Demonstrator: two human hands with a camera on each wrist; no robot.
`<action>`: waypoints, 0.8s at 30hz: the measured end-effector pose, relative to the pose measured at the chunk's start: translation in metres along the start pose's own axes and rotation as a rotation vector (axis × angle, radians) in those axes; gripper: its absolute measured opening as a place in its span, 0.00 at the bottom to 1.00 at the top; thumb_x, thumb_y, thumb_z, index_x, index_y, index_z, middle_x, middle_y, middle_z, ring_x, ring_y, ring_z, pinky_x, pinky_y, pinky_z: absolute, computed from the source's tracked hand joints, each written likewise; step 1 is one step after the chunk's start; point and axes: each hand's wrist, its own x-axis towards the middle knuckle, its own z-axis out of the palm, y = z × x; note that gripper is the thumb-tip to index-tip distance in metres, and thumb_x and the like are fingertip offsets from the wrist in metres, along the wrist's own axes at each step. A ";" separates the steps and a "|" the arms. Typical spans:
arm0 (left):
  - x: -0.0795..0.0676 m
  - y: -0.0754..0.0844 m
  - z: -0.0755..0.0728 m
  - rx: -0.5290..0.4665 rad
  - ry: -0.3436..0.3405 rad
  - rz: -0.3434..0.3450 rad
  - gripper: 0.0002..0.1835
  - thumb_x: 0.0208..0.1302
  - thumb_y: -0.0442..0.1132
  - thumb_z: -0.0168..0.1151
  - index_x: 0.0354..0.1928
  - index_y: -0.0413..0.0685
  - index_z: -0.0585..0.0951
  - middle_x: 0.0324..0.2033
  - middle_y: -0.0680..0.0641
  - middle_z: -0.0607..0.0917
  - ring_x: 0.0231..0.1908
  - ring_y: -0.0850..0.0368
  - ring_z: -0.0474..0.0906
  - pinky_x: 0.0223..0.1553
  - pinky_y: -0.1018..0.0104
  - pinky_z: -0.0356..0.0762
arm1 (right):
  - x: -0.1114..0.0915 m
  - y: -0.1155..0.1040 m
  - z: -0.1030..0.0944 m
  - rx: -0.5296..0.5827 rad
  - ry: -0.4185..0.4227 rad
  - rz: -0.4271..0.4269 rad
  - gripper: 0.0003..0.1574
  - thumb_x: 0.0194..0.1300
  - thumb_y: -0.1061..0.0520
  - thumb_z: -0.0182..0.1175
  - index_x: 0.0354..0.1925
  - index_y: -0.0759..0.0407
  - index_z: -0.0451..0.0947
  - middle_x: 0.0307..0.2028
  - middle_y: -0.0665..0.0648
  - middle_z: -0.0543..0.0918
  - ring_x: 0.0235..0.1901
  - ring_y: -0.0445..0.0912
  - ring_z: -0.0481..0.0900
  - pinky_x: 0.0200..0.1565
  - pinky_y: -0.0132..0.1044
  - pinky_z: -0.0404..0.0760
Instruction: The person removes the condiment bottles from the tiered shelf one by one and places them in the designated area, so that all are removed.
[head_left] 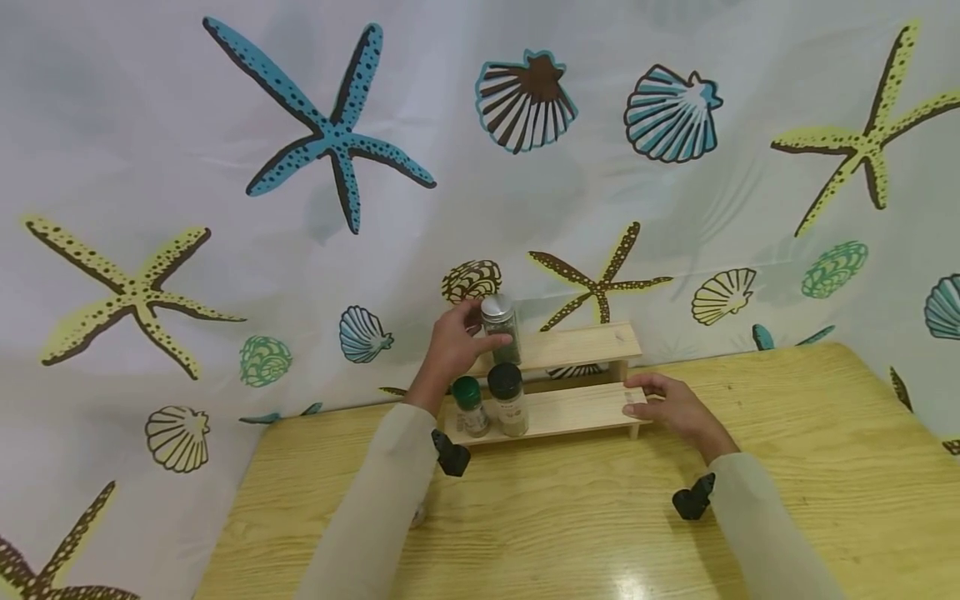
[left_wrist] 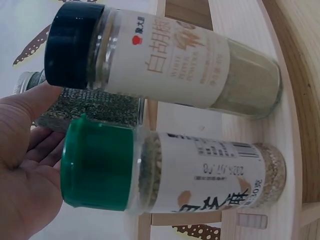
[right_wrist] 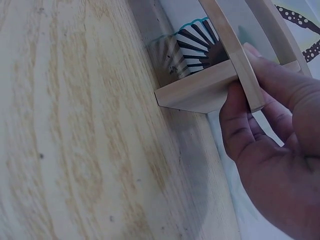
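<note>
My left hand (head_left: 452,342) grips a glass jar of dried green herbs (head_left: 510,353) with a silver lid, at the left of the upper step of a two-tier wooden rack (head_left: 573,410). The jar stands upright, its base overlapping the upper board. In the right wrist view, the thumb and fingers of my right hand (right_wrist: 280,135) pinch the right end of the lower board. On the lower step's left stand a green-capped bottle of seeds (left_wrist: 165,170) and a black-capped bottle of pale powder (left_wrist: 170,60), both in front of the herb jar in the left wrist view.
The rack stands at the back of a wooden table (head_left: 570,508), close to a hanging cloth (head_left: 420,233) printed with starfish and shells. A small pale object (head_left: 418,515) shows beside the left sleeve, mostly hidden by it.
</note>
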 end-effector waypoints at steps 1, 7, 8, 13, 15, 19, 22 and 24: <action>0.000 -0.001 0.000 0.003 0.000 -0.004 0.38 0.54 0.45 0.71 0.65 0.44 0.66 0.62 0.43 0.73 0.65 0.47 0.67 0.67 0.60 0.68 | 0.000 0.000 0.000 0.000 -0.003 -0.003 0.35 0.61 0.49 0.64 0.62 0.62 0.67 0.64 0.65 0.66 0.63 0.59 0.64 0.50 0.38 0.76; 0.002 -0.002 0.002 -0.025 0.001 -0.023 0.38 0.54 0.44 0.71 0.65 0.44 0.66 0.62 0.42 0.73 0.64 0.46 0.69 0.65 0.58 0.70 | -0.001 -0.001 -0.001 -0.006 0.001 -0.021 0.36 0.61 0.49 0.65 0.62 0.63 0.67 0.62 0.66 0.68 0.60 0.58 0.67 0.48 0.37 0.77; 0.001 -0.001 0.002 -0.034 0.001 -0.023 0.38 0.54 0.44 0.71 0.65 0.44 0.67 0.62 0.42 0.73 0.64 0.46 0.69 0.65 0.58 0.71 | -0.001 -0.001 -0.001 -0.006 0.005 -0.018 0.36 0.61 0.49 0.65 0.62 0.62 0.67 0.62 0.66 0.68 0.59 0.58 0.67 0.48 0.37 0.77; -0.001 0.000 0.002 -0.058 0.009 -0.011 0.36 0.54 0.42 0.71 0.64 0.44 0.68 0.60 0.42 0.74 0.64 0.47 0.69 0.64 0.59 0.72 | 0.001 0.000 -0.001 -0.011 0.004 -0.011 0.36 0.61 0.49 0.65 0.62 0.62 0.67 0.61 0.65 0.69 0.57 0.55 0.69 0.47 0.35 0.77; -0.002 0.000 0.003 -0.058 0.014 -0.008 0.35 0.54 0.42 0.71 0.63 0.44 0.68 0.60 0.42 0.75 0.63 0.47 0.69 0.64 0.59 0.72 | 0.001 0.001 -0.001 -0.016 -0.001 -0.018 0.36 0.61 0.49 0.64 0.63 0.63 0.66 0.61 0.66 0.69 0.56 0.55 0.69 0.46 0.36 0.77; -0.003 0.000 0.003 -0.057 0.017 -0.008 0.35 0.53 0.42 0.71 0.63 0.45 0.69 0.59 0.43 0.75 0.63 0.48 0.70 0.64 0.60 0.72 | 0.000 0.001 -0.001 -0.019 -0.001 -0.014 0.37 0.61 0.49 0.64 0.63 0.63 0.66 0.62 0.66 0.68 0.58 0.57 0.68 0.48 0.37 0.77; -0.003 0.000 0.003 -0.056 0.022 0.001 0.36 0.53 0.43 0.71 0.63 0.45 0.68 0.60 0.43 0.74 0.63 0.48 0.69 0.64 0.61 0.72 | 0.000 0.001 0.000 -0.017 0.003 -0.007 0.37 0.61 0.49 0.65 0.63 0.61 0.66 0.63 0.65 0.67 0.61 0.58 0.66 0.49 0.38 0.77; -0.004 0.001 0.002 -0.061 0.033 0.013 0.36 0.53 0.43 0.71 0.64 0.45 0.68 0.60 0.43 0.74 0.63 0.48 0.69 0.64 0.61 0.71 | -0.001 0.001 0.001 -0.021 0.004 -0.013 0.37 0.61 0.49 0.64 0.63 0.62 0.66 0.64 0.65 0.67 0.61 0.58 0.65 0.49 0.38 0.77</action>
